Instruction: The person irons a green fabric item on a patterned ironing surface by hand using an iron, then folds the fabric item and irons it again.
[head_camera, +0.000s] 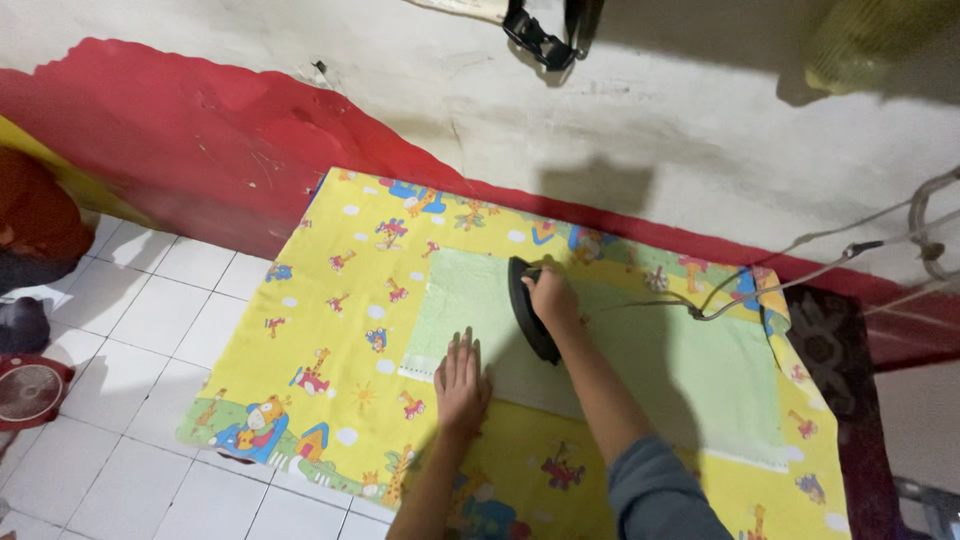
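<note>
Right hand (549, 296): closed round the handle of a black electric iron (528, 308), which rests on a pale green cloth (640, 360).
Left hand (461, 385): flat, fingers spread, pressing the cloth's near left corner.
Cloth: spread on a yellow cartoon-print mat (330, 340) laid over white floor tiles (150, 310), against a red-and-white wall (260, 150).
Handling note: the flat hand is best kept behind the iron's path, holding the cloth taut; cord (720, 305) kept clear of the soleplate.
Obscured: soleplate unseen; cord's far end leaves the picture at right; small fan (30, 392) cut off at left; the clip (540, 40) at the top edge is hard to identify.
</note>
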